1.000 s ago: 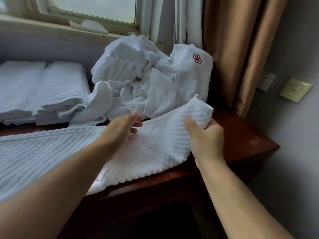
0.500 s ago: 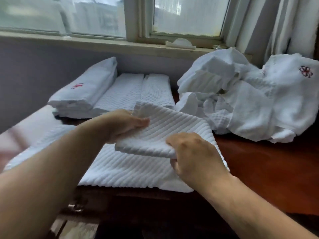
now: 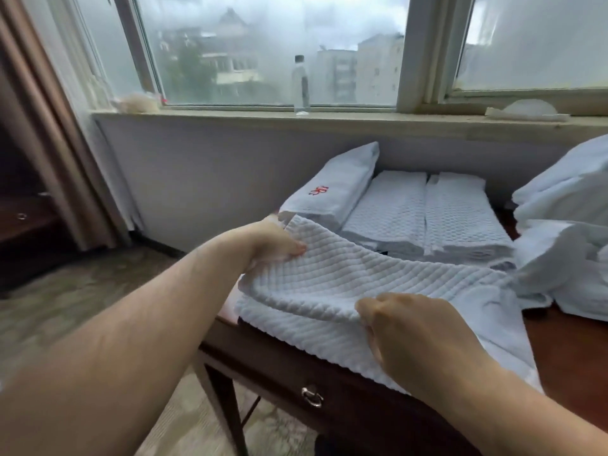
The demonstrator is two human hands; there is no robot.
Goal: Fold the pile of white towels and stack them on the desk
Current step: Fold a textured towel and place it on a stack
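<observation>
- Head view: looked down across a dark wooden table (image 3: 575, 357) set below a window (image 3: 263, 44).
- Pinched the far left corner of a white waffle-weave towel (image 3: 362, 278) in the left hand (image 3: 274, 243), fingers closed on the cloth and raising it off the layer beneath.
- Gripped the near edge of the same towel in the right hand (image 3: 414, 334), knuckles up, fingers curled round the fold.
- Lay doubled over itself on the left front part of the table, upper layer lifted between both hands, lower layer flat and reaching the front edge.
- Stacked just behind, toward the wall: folded waffle towels (image 3: 427, 212) in two piles side by side, touching.
- Leaned tilted against their left side: a smooth folded towel (image 3: 342, 172) marked with a red embroidered emblem (image 3: 318, 190), not legible as letters.
- Heaped at the right edge of view: the unfolded pile (image 3: 566, 232), meeting the held towel's right end.
- Stood upright on the windowsill (image 3: 230, 115): a clear bottle (image 3: 300, 83), label too blurred to read.
- Hung on the drawer front below the towel: a metal ring pull (image 3: 312, 397).
</observation>
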